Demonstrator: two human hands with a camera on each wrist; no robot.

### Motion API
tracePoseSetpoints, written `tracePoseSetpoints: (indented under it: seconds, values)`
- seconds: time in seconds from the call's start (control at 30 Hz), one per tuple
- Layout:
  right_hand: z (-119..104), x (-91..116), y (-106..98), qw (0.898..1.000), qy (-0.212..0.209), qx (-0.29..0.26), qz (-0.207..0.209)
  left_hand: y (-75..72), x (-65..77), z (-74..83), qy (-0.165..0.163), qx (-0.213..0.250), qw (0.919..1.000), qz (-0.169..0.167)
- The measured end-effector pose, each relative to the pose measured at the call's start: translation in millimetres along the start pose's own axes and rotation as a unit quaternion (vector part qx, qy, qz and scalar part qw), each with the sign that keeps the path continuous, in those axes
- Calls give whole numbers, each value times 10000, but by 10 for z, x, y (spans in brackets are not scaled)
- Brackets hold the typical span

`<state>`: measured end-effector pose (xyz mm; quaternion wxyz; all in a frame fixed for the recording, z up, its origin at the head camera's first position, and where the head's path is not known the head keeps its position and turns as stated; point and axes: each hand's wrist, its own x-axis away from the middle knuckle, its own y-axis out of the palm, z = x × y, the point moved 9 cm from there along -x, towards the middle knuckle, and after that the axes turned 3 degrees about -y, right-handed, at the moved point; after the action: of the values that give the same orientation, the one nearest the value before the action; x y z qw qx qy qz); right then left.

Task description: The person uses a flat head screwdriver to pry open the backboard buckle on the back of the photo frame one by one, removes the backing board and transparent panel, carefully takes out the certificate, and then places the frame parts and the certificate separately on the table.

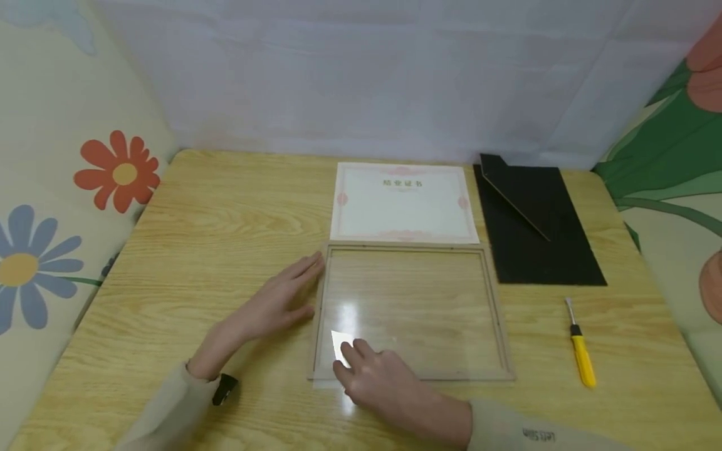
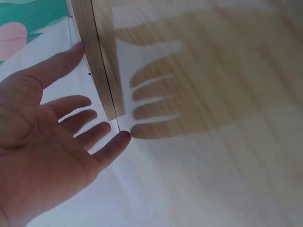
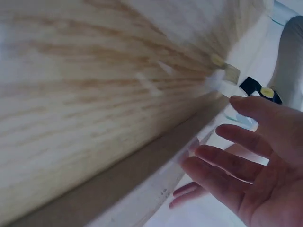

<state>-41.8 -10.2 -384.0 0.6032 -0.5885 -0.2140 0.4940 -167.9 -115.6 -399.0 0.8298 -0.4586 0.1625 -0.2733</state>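
A thin wooden picture frame (image 1: pixel 504 351) lies flat on the table. Over it is a clear sheet (image 1: pixel 406 313), its front edge reaching slightly past the frame's near side. My left hand (image 1: pixel 276 304) is against the frame's left side, fingers extended; the left wrist view shows the little fingertip of that hand (image 2: pixel 61 137) by the frame corner (image 2: pixel 113 111). Above the sheet's near left part is my right hand (image 1: pixel 389 382), with loosely bent fingers. In the right wrist view, the fingertips of this hand (image 3: pixel 236 165) are at the sheet's edge, thumb apart. Contact there is unclear.
Behind the frame lies a certificate (image 1: pixel 403 210) with a pink border. A black backing board (image 1: pixel 536 250) with a stand leg is at the right back. Nearer on the right is a yellow-handled screwdriver (image 1: pixel 583 360). A white cloth (image 1: pixel 395 81) hangs behind the table.
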Motion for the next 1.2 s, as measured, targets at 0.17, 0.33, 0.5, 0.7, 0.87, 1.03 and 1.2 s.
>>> tracePoseSetpoints:
  seconds: [0.17,0.33,0.5,0.7,0.87,1.03,1.2]
  values:
    - [220,136,-38,9915,603,-1045,-487,76,-19,-44,-3,-38,9990,-454]
    - [750,617,-255,9626,1922,-1911,-54,98,-27,-41,-53,29,9973,-738]
    - [1268,1411,-282,8860,4001,-2341,-107,100,12,-42,-84,105,9964,-835]
    - [1317,2189,71,7505,5673,-2829,-1869,107,-4,-37,-71,124,9969,-776]
    - [1132,2312,206,7390,5506,-2836,-2651,105,-1,-10,-106,139,9967,-795]
    - [1093,2318,176,7533,5325,-2534,-2911,93,4,-4,-189,119,9962,-842]
    - [1097,2335,152,7420,5538,-2655,-2686,99,10,-8,-204,112,9961,-856]
